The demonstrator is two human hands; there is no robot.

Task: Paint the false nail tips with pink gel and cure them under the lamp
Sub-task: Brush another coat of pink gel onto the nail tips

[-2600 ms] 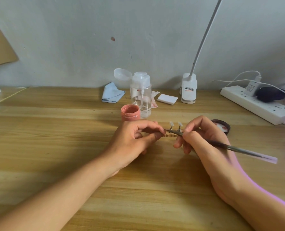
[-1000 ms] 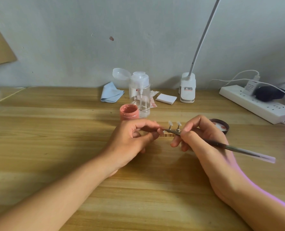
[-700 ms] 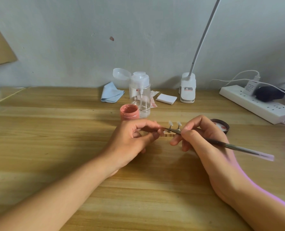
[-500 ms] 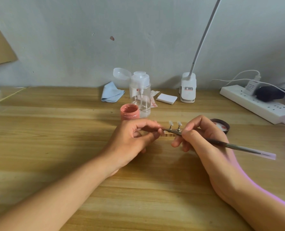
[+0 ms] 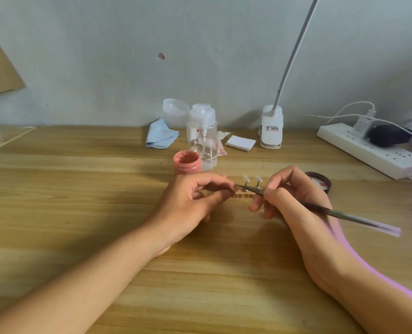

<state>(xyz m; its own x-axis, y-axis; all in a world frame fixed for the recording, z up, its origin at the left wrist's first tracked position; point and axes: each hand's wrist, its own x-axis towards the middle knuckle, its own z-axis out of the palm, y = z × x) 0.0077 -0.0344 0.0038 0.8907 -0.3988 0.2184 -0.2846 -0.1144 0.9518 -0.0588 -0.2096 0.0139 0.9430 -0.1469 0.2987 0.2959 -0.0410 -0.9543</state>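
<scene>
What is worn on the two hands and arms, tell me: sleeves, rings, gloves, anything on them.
Nothing worn shows. The left hand and the right hand are bare, with no gloves, rings or watch in view. Both forearms are bare all the way to the frame's edge, with no sleeves. A violet glow tints the outer edge of the right forearm.
</scene>
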